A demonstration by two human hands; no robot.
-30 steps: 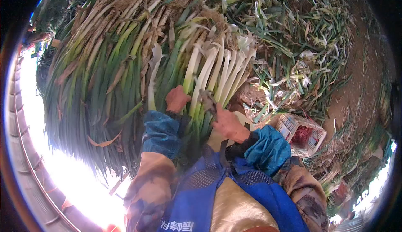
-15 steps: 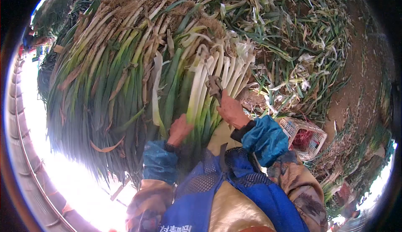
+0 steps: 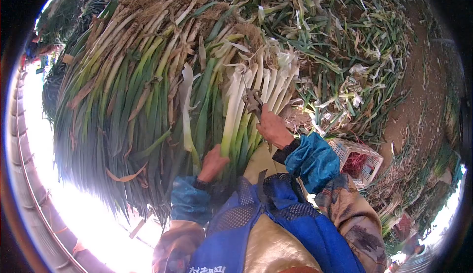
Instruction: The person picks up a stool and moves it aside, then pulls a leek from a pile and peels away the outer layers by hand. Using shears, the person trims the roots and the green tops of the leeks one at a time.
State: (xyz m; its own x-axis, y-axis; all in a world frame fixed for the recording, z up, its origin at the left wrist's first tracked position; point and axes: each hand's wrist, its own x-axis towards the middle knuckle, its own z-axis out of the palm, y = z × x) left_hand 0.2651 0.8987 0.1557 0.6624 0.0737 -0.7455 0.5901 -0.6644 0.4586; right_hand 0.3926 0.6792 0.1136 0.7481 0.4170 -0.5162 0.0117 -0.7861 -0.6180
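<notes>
Across the lap and the ground in front of it, things lie like this:

- Left hand: the grip is curled in, seemingly pinching a pale stalk low on its green part. Held there, it probably steadies the leafy end and leaves the white shank uncovered; how firmly, I cannot tell.
- Right hand: the grip is wrapped around a small metal tool, its thin tip aimed up towards the rooty ends. That angle likely keeps the fingers back from the tip.
- Clean white stalks fan out beside the tool, roots away from the body, leaves towards it, so the white parts sit within easy reach.
- Left of them, a thick pile of untrimmed stalks points much the same way, which should make picking one out simple.
- Loose leaf scraps are heaped beyond and to the right, apart from the pile.
- Near the right sleeve, a white basket holds something red and stringy, handy on that side.
</notes>
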